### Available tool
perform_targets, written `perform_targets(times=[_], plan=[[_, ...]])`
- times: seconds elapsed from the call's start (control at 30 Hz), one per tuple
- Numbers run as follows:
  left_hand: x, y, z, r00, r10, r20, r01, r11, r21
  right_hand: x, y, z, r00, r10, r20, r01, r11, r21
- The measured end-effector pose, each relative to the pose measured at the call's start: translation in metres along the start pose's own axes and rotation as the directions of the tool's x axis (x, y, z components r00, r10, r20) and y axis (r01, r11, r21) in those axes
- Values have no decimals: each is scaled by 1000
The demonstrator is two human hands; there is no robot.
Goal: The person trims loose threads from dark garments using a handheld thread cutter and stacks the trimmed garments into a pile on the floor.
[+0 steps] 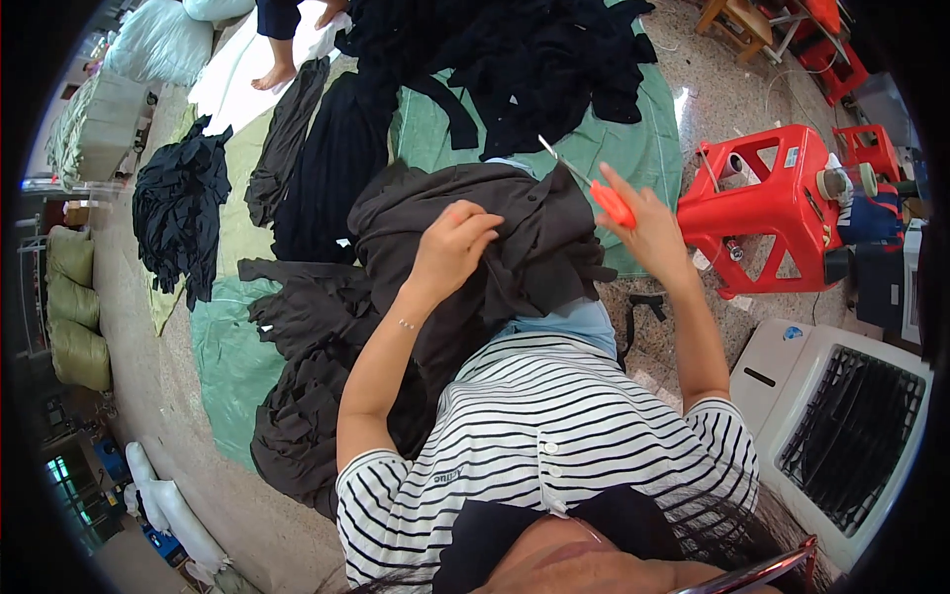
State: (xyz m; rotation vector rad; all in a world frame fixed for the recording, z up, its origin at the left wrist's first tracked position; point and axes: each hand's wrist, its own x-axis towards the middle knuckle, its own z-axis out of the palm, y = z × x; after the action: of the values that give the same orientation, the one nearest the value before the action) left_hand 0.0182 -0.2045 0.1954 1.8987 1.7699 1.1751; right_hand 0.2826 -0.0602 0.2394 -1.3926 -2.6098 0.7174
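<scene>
In the head view, my right hand has its fingers wrapped around an orange-handled tool whose slim metal end points toward ten o'clock, while my left hand curls its fingers nearly together over the dark cloth, which lies on my lap near the centre, toward eleven o'clock; I cannot tell whether they pinch it. Stuffed green sacks at nine o'clock and plump white bags at ten hide their contents.
</scene>
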Motion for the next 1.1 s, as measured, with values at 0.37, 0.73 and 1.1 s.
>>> perform_targets(times=[0.37,0.73,1.1], plan=[[6,-31,11,895,-334,294,418,858,-298,-77,-42,-21,992,-107,61,99,988,115],[-2,-29,18,858,-437,270,511,782,-357,-64,-44,-11,980,-200,19,201,976,-86],[71,-17,38,876,31,482,-9,999,-48,-63,-27,-33,992,21,-121,-27,999,-43]])
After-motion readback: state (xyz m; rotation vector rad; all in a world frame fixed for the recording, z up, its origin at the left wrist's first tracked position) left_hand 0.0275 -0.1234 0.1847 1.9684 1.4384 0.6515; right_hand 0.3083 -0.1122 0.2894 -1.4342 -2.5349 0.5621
